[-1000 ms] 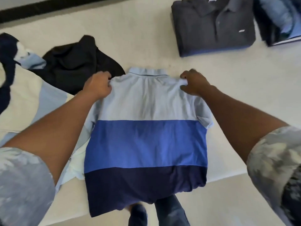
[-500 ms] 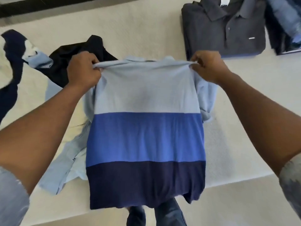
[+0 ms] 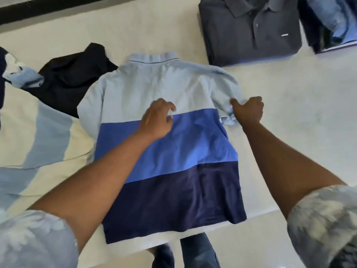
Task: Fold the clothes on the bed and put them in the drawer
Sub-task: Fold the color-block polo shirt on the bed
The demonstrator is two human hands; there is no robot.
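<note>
A polo shirt [image 3: 185,151] in three bands, pale blue, mid blue and navy, lies back-up and spread flat on the white bed [image 3: 299,113], collar away from me. My right hand [image 3: 249,110] pinches the hem of the shirt's right sleeve at its outer edge. Over the middle of the shirt, where the pale and mid blue bands meet, is my left hand [image 3: 157,118], its fingers loosely curled and touching the cloth without holding anything.
A folded dark grey polo [image 3: 249,29] lies at the back right, with a folded blue pile [image 3: 332,22] beyond it. A crumpled black garment [image 3: 71,80] and a cream and pale blue garment [image 3: 38,136] lie to the left. The bed's front edge is near my legs.
The shirt, held up by its shoulders half a second ago, now lies flat on the bed. Both hands let go of the shoulders; the right took the sleeve, the left moved to the shirt's middle.
</note>
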